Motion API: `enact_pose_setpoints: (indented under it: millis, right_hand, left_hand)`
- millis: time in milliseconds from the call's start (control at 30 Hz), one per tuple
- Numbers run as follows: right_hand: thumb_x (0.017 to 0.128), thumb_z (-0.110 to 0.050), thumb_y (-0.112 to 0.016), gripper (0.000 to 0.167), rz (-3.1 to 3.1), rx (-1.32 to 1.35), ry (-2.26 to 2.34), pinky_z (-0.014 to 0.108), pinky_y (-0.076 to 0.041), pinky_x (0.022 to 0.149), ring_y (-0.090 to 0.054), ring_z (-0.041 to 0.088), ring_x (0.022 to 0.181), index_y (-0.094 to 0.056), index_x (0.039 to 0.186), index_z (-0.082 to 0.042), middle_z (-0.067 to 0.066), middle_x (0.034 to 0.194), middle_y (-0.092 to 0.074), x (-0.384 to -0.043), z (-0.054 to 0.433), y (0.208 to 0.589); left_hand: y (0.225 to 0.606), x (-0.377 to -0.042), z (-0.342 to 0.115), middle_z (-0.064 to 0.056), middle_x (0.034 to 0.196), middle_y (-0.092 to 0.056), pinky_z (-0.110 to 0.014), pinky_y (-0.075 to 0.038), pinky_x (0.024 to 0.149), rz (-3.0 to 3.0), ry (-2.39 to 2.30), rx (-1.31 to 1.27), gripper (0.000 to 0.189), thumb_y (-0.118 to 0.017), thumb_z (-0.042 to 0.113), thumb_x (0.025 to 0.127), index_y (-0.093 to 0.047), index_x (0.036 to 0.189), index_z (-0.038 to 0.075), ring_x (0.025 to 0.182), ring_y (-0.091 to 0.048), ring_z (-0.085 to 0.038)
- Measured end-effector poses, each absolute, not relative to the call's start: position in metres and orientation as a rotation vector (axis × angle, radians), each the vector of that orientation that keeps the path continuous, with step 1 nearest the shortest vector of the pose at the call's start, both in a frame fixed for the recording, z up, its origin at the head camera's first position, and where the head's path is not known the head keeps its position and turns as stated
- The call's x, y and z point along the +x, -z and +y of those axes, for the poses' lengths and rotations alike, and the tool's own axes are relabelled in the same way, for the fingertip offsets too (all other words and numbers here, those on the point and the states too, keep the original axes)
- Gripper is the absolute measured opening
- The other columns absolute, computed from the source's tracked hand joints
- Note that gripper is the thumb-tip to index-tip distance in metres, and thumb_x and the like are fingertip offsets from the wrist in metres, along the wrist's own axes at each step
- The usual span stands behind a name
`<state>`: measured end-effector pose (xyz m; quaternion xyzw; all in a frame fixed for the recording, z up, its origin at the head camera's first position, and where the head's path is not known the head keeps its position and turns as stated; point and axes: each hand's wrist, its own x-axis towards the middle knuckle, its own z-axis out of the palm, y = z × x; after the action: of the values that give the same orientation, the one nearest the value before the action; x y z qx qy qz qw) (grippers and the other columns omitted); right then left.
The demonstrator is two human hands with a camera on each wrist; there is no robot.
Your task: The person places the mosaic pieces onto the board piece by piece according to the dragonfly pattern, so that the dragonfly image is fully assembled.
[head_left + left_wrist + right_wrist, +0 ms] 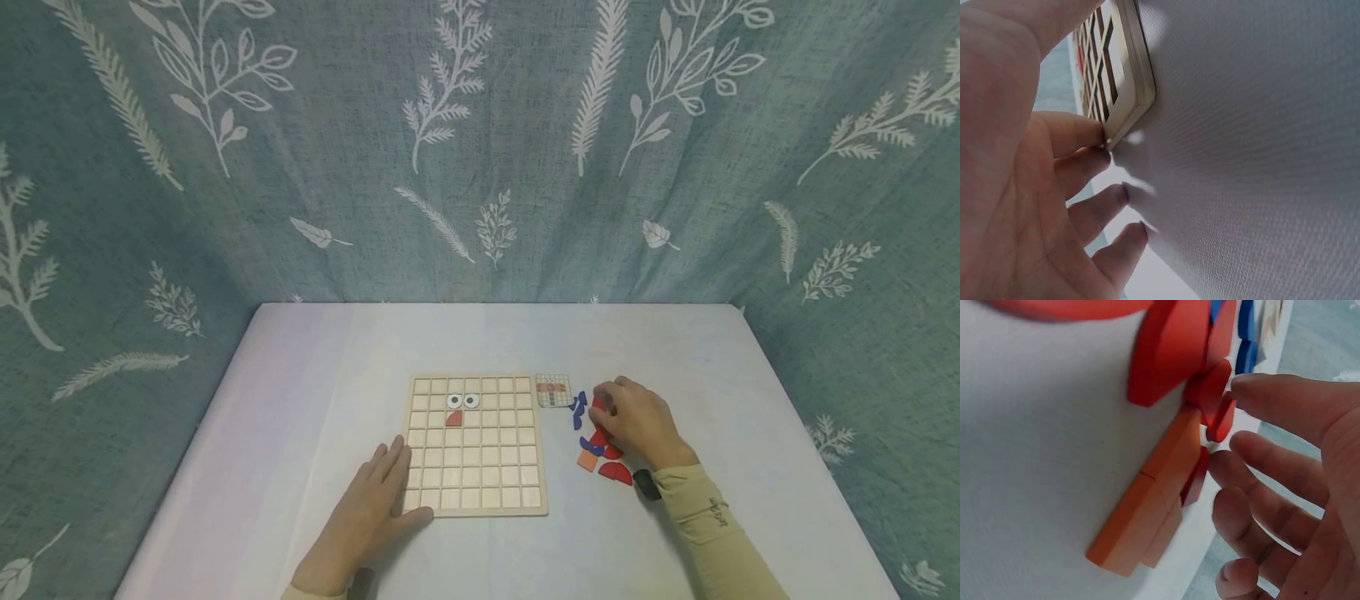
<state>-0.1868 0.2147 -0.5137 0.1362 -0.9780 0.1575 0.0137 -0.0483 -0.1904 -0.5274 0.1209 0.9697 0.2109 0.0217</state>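
Observation:
A wooden grid board (480, 513) lies on the white table. Two round eye tiles (471, 401) sit side by side in its upper rows, and a red quarter-circle tile (453, 418) is just below the left one. Against the board's left and lower edge rests my left hand (371, 496), fingers extended, thumb near the front rim. My right hand (637, 419) is over loose tiles right of the board. In the right wrist view, its thumb and fingertips are apart, close to small red tiles (1222, 419); no tile is clearly gripped.
A small pattern card (553, 391) lies by the board's upper right corner. Blue curved tiles (579, 410), red semicircle-like tiles (615, 472) and orange square tiles (587, 460) are scattered around the right hand. A leaf-patterned curtain (480, 208) encloses the table's back and sides.

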Motion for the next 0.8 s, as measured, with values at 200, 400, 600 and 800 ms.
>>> enact_pose_setpoints:
  millis: [200, 400, 600, 800]
  right_hand:
    - [0.084, -0.021, -0.083, 0.029, -3.079, 0.446, -0.481, 0.036, -0.059, 0.070, -0.060, 0.016, 0.075, -0.076, 0.109, -0.008, 0.002, 0.089, -0.065, -0.1878, 0.2144, 0.5105]
    - [0.084, -0.021, -0.083, 0.030, -3.102, 0.434, -0.482, 0.036, -0.059, 0.071, -0.060, 0.016, 0.076, -0.077, 0.110, -0.008, 0.002, 0.089, -0.065, -0.1888, 0.2139, 0.5102]
    - [0.084, -0.022, -0.083, 0.030, -3.088, 0.427, -0.497, 0.036, -0.059, 0.071, -0.062, 0.017, 0.078, -0.076, 0.110, -0.008, 0.002, 0.089, -0.066, -0.1879, 0.2147, 0.5093]
    - [0.085, -0.022, -0.081, 0.027, -2.973, 0.480, -0.543, 0.037, -0.060, 0.069, -0.065, 0.017, 0.078, -0.077, 0.108, -0.008, 0.004, 0.093, -0.070, -0.1853, 0.2121, 0.5086]
  left_hand:
    - [0.5275, -0.0492, -0.1907, -0.024, 0.160, -0.032, -0.063, -0.030, 0.115, 2.996, -0.630, 0.361, 0.094, -0.074, 0.052, 0.087, -0.038, 0.153, -0.005, 0.146, -0.029, -0.047]
    - [0.5303, -0.0493, -0.1909, -0.023, 0.161, -0.031, -0.062, -0.029, 0.116, 2.996, -0.642, 0.359, 0.095, -0.074, 0.053, 0.087, -0.037, 0.153, -0.005, 0.147, -0.028, -0.047]
    - [0.5284, -0.0491, -0.1901, -0.023, 0.161, -0.031, -0.062, -0.028, 0.117, 2.988, -0.641, 0.359, 0.094, -0.074, 0.053, 0.088, -0.037, 0.153, -0.005, 0.147, -0.028, -0.046]
    - [0.5243, -0.0489, -0.1896, -0.025, 0.159, -0.032, -0.062, -0.030, 0.116, 2.988, -0.637, 0.371, 0.094, -0.073, 0.054, 0.088, -0.039, 0.151, -0.007, 0.146, -0.029, -0.048]
